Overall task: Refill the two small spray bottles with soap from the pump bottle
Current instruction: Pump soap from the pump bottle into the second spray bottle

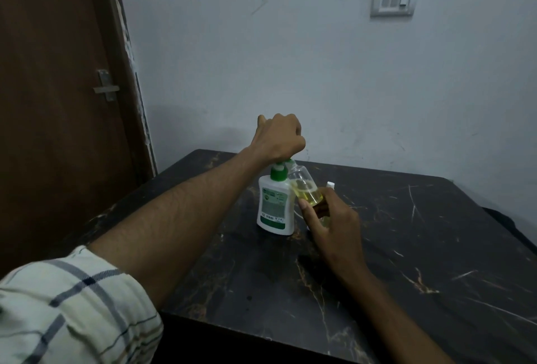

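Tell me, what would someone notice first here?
In the middle of the dark marble table, the left hand presses down on the white pump bottle. Right beside it, the right hand holds a small clear bottle, tilted up to the green nozzle, with yellow soap inside.

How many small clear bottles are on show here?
1 for sure: small clear bottle, tilted at the pump bottle's nozzle, gripped by the right hand. A white bit behind may be another.

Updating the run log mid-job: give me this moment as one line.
step: filling | left hand: pressing down on pump bottle | right hand: holds tilted spray bottle at nozzle | fill: partly yellow | table: dark marble
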### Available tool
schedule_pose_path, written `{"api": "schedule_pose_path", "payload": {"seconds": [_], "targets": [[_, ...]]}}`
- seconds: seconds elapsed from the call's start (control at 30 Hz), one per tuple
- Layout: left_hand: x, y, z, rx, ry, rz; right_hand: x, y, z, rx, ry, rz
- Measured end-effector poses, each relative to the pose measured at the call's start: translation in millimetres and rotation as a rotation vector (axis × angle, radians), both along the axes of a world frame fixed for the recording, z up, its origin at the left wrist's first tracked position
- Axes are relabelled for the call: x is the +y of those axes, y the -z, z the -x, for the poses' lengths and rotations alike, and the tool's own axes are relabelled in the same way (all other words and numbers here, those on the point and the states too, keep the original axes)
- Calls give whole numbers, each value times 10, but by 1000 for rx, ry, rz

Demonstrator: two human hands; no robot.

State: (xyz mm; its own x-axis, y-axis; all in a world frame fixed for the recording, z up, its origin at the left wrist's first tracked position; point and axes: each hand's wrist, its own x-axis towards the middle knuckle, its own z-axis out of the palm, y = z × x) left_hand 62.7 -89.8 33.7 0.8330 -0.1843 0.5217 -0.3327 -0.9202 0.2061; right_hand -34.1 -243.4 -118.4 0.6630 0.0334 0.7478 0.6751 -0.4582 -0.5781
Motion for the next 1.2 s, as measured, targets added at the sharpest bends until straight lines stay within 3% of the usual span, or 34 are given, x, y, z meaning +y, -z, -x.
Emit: {"api": "schedule_pose_path", "payload": {"seconds": [1.2], "targets": [[4, -6, -63, -10, 5, 12, 1, -29, 54, 19, -8, -1]]}}
